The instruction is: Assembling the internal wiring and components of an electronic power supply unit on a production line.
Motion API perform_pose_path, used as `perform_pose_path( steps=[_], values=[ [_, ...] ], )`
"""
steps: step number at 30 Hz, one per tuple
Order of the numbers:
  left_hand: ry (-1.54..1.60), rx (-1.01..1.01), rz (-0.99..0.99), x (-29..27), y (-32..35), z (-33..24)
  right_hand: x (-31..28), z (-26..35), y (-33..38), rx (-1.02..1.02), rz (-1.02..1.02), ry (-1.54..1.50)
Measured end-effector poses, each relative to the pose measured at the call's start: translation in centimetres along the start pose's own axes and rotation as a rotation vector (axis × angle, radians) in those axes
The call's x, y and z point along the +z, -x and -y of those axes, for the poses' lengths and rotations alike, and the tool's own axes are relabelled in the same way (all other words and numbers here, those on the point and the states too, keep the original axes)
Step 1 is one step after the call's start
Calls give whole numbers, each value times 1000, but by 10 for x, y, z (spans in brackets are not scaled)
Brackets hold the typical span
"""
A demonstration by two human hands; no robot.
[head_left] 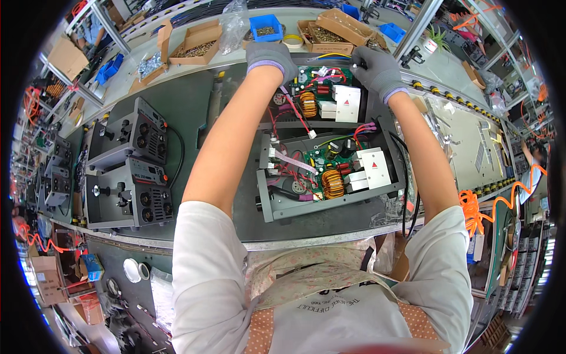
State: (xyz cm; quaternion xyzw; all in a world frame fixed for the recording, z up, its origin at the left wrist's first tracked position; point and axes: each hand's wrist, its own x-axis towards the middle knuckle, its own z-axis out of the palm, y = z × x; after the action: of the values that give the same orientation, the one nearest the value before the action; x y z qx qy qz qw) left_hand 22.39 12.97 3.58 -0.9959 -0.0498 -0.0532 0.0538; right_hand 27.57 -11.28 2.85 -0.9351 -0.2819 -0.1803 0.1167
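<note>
Two opened machine housings with green circuit boards lie in front of me, one behind the other. My left hand (271, 59), in a grey glove, is at the far left corner of the farther housing (298, 124); its fingers are hidden behind the hand. At the far right corner, my gloved right hand (377, 72) has its fingers closed in a pinch. Yellow and blue wires (330, 56) run up to its fingertips, but what it grips is not clear. The nearer housing (330, 206) holds a copper coil (332, 184), a white plate (374, 167) and loose cables.
Two assembled grey machines (127, 192) stand one before the other at the left. Behind the housings are a blue bin (266, 28) of small metal parts and open cardboard boxes (197, 44). A black cable (405, 212) hangs over the table's front edge. Coiled orange hose (470, 212) hangs at right.
</note>
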Motion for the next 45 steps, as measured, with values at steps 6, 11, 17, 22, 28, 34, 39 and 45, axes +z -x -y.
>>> perform_pose_path(
  steps=[6, 11, 17, 22, 28, 34, 39, 45],
  values=[
    [785, 279, -47, 32, -50, -12, 10, -4, -8, 37, 44, -352],
    [1121, 290, -2, 32, -47, -40, 20, 3, 1, 21, -108, -172],
    [663, 411, -53, 38, -54, -37, 26, 6, 6, -26, -207, -65],
    [696, 390, -74, 43, -49, -41, 33, 4, 2, -27, -161, 114],
    [703, 340, -177, 46, -43, -44, 31, 1, 1, -8, -154, -7],
    [459, 126, -312, 44, -28, -37, 15, 17, 1, 62, 1, 104],
    [385, 83, -226, 45, -26, -9, 9, 29, -7, -132, 85, 474],
    [227, 252, -316, 67, -37, 2, 13, 34, -15, -264, 116, 571]
  ],
)
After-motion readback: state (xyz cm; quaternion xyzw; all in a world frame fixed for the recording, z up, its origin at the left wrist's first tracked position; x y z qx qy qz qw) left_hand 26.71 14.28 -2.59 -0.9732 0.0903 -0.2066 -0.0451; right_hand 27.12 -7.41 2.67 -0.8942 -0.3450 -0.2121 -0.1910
